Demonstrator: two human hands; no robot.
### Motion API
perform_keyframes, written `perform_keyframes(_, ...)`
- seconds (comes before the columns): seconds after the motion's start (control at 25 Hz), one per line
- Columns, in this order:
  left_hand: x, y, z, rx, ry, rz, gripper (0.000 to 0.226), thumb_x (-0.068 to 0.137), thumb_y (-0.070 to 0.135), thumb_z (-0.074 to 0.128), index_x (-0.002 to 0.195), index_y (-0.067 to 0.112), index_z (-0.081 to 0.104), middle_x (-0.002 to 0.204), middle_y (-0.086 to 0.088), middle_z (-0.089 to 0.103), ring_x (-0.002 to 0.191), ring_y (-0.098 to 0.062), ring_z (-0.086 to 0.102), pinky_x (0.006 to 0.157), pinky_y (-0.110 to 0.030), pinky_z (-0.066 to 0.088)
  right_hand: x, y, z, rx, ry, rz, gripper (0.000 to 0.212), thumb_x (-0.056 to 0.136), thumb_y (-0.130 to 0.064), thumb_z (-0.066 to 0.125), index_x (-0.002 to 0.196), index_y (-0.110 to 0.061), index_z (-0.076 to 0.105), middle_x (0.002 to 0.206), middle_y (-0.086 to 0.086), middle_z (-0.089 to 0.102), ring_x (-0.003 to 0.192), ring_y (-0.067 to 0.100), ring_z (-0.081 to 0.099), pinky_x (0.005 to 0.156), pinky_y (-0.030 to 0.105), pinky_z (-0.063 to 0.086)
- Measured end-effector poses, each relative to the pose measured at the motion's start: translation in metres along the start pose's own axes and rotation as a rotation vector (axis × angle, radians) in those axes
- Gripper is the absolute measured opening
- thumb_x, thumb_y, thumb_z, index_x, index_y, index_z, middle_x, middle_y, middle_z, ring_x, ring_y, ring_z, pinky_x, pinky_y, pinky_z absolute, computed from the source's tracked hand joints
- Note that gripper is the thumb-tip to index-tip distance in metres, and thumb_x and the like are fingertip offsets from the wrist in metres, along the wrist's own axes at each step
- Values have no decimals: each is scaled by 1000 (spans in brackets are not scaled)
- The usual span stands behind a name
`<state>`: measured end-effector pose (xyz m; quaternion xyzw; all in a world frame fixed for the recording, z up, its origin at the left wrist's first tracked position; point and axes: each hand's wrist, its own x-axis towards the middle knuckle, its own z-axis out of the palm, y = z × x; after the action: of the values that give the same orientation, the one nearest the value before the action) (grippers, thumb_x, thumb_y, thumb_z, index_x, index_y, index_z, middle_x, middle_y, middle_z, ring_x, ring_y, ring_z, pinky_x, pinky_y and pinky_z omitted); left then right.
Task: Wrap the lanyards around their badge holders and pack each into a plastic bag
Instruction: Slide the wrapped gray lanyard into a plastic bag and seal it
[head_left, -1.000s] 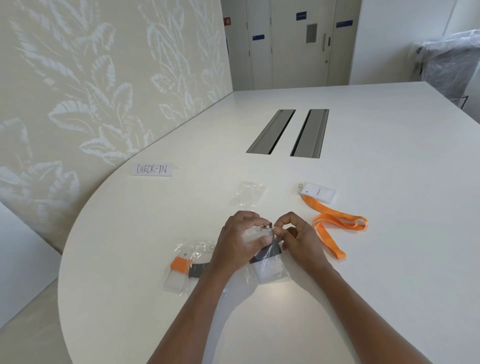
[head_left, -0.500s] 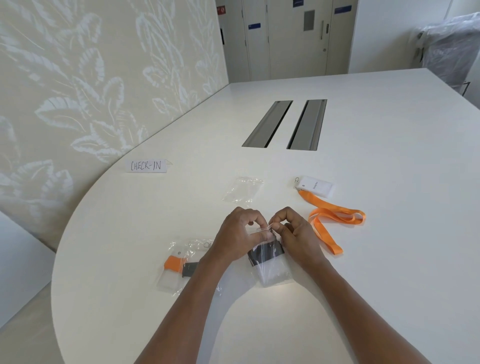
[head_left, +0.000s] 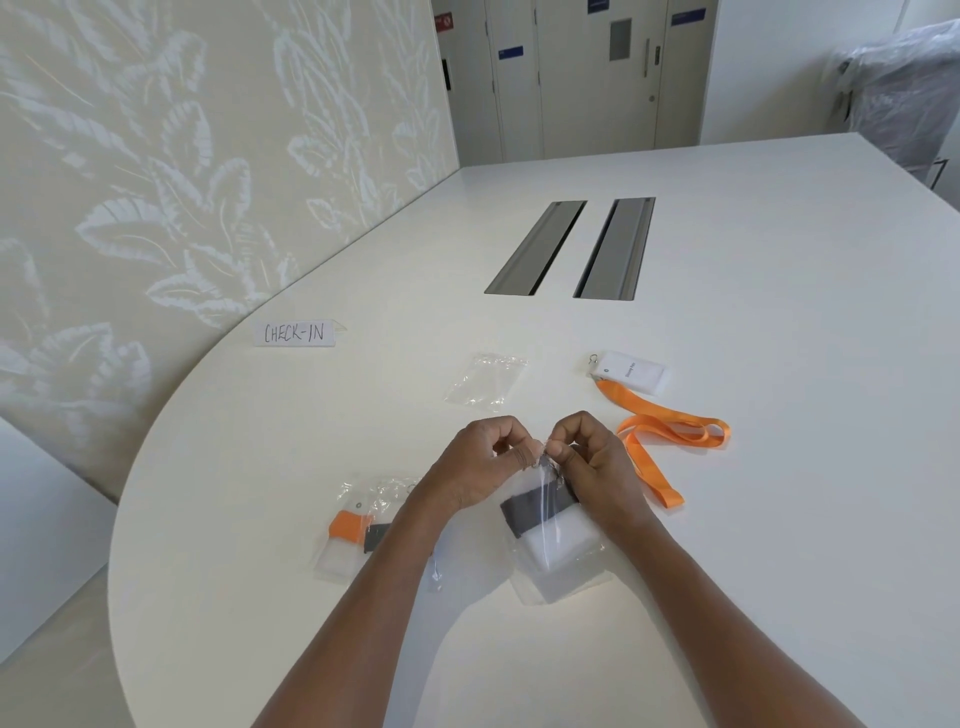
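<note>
My left hand (head_left: 475, 470) and my right hand (head_left: 597, 462) pinch the top edge of a clear plastic bag (head_left: 558, 566) between fingers and thumbs. Inside it sits a white badge holder with a grey lanyard (head_left: 535, 512) wound round it. The bag's lower end rests on the white table (head_left: 779, 519). To the left lie packed bags (head_left: 353, 530), one with an orange-wrapped holder and one with a grey-wrapped holder partly behind my left forearm. An empty clear bag (head_left: 485, 379) lies beyond my hands. At the right a white badge holder (head_left: 631, 371) lies with its loose orange lanyard (head_left: 665, 441).
A paper sign reading CHECK-IN (head_left: 295, 332) lies at the far left by the leaf-patterned wall (head_left: 156, 182). Two metal cable slots (head_left: 571, 249) sit in the table's middle. Doors stand at the back, and a plastic-covered object (head_left: 904, 88) at the far right.
The grey-wrapped holder has sunk lower in the bag. Both hands have moved together at the bag's top edge, thumbs meeting in the middle.
</note>
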<state>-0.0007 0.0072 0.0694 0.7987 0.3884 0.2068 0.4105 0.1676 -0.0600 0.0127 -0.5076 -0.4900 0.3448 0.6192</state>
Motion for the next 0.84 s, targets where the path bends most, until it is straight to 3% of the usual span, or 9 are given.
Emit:
perform_keyframes(0.2,-1,2,-3,128,-77,-30,30,81,31,83,76,25,55,69,15,48,61,-4,40,61,-21,36,1,-1,0,-80,-64,33,18,91,1,65,88,-16,70,71,-8,67,62,7,55,62,20,45)
perform_keyframes(0.32,0,2,-1,150,-51,-77,26,76,33,87,81,24,64,76,4,61,68,-9,48,66,-26,41,2,-3,0,-131,-64,15,22,90,1,66,82,-19,69,69,-19,63,59,-1,52,60,13,40)
perform_keyframes(0.44,1,-1,1,182,-52,-62,19,79,33,85,85,19,73,86,-8,73,67,-9,50,66,-26,42,-1,-4,2,-93,-76,42,20,93,0,62,82,-16,67,54,-13,54,46,2,39,47,14,33)
perform_keyframes(0.84,0,2,2,98,-37,-61,12,93,29,72,86,19,73,77,2,75,66,-3,60,66,-20,46,-3,-8,6,-198,-13,-15,20,92,4,57,82,-13,60,58,-12,52,50,8,40,49,16,34)
